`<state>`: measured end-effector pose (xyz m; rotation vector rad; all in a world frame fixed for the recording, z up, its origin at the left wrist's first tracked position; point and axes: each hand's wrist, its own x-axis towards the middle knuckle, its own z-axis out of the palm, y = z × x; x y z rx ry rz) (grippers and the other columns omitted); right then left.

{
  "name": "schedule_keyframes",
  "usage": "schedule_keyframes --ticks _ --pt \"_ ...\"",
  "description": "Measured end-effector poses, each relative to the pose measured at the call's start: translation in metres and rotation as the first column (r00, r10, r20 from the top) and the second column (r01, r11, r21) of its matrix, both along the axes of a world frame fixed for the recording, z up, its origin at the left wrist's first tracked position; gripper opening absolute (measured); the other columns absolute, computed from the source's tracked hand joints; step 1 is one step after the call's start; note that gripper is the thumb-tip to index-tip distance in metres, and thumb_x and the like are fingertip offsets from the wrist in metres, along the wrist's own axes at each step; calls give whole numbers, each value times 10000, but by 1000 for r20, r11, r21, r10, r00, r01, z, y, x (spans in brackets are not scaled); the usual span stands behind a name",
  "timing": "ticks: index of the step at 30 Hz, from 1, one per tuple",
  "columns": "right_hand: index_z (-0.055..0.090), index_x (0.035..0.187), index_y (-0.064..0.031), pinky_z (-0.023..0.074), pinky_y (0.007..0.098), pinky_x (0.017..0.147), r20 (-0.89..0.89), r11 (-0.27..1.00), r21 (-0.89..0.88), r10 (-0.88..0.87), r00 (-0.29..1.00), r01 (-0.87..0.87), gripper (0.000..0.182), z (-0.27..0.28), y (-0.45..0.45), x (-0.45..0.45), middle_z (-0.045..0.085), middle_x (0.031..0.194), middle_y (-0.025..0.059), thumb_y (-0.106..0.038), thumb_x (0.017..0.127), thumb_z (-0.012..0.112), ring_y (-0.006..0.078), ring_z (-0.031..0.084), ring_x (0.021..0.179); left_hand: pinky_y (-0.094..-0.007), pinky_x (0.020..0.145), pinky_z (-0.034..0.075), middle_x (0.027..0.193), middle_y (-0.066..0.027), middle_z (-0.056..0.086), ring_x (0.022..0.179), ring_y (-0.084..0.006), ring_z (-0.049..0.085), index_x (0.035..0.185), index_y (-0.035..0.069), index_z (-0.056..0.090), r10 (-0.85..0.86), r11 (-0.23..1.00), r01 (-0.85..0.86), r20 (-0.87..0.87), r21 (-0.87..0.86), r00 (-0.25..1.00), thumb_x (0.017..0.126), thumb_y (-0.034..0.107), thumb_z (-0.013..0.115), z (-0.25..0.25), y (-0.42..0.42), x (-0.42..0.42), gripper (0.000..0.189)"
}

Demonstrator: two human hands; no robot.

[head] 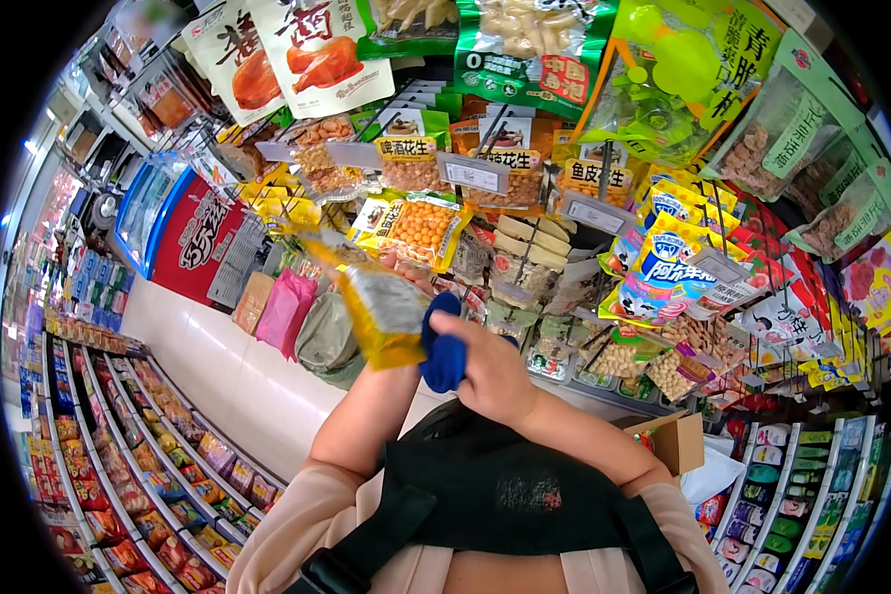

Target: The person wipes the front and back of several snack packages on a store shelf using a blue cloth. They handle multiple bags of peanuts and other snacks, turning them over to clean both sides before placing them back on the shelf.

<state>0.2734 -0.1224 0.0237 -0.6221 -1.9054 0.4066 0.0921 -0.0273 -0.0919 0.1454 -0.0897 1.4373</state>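
Note:
My right hand (494, 367) is closed on a folded dark blue cloth (444, 345), which touches the edge of a yellow and silver snack bag (386, 301). The bag is blurred and tilted. My left hand (408, 271) is mostly hidden behind this bag, with some fingers showing at its upper edge; it holds the bag from behind. Just beyond the hands, a yellow packet of coated peanuts (416, 230) hangs in front of the rack. More peanut packets (408, 160) hang above it on hooks with price-tag holders.
Hanging snack bags (319, 56) crowd the rack ahead. A red and blue freezer (185, 230) stands to the left, near a pink bag (286, 312) on the floor. Stocked shelves (148, 460) curve along the lower left. An open cardboard box (687, 442) lies beyond my right forearm.

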Motion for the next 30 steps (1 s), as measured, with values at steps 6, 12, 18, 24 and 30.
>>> schedule_keyframes --ticks 6,12,18,24,30 --pt "551 1062 -32 494 379 734 -80 949 -268 -194 978 166 465 9 4 10 584 948 182 86 616 499 369 579 851 -330 824 495 1152 -69 519 1015 -187 570 1255 105 343 478 740 -672 -687 -21 547 979 292 406 56 -20 37 340" --pt "472 1160 6 460 260 830 -600 731 -658 -364 713 -180 394 -29 27 28 593 1021 43 -96 832 666 107 562 911 -416 975 418 1366 -80 389 1234 -242 432 1362 147 244 220 959 -282 -653 9 725 925 152 519 102 -70 39 517" --pt "532 1054 -39 486 252 762 -614 661 -713 -424 666 -236 251 -49 22 39 602 960 30 -103 844 654 96 570 863 -421 990 406 1350 -106 413 1232 -253 438 1361 123 253 238 964 -243 -771 111 591 876 -6 531 109 -71 21 574" --pt "467 1115 -56 511 271 696 -579 569 -771 -443 684 -285 306 -29 33 75 597 958 53 -68 845 611 125 574 828 -387 987 399 1331 -111 438 1213 -238 455 1372 103 240 254 962 -222 -814 158 522 860 -11 561 126 -75 -14 614" --pt "442 1235 -24 475 253 754 -341 490 -828 -50 939 -274 412 -57 20 81 573 1032 38 -82 855 589 100 554 890 -412 1016 377 1370 -118 415 1229 -258 450 1342 91 329 225 974 -177 -697 141 681 918 152 525 126 -65 -25 471"
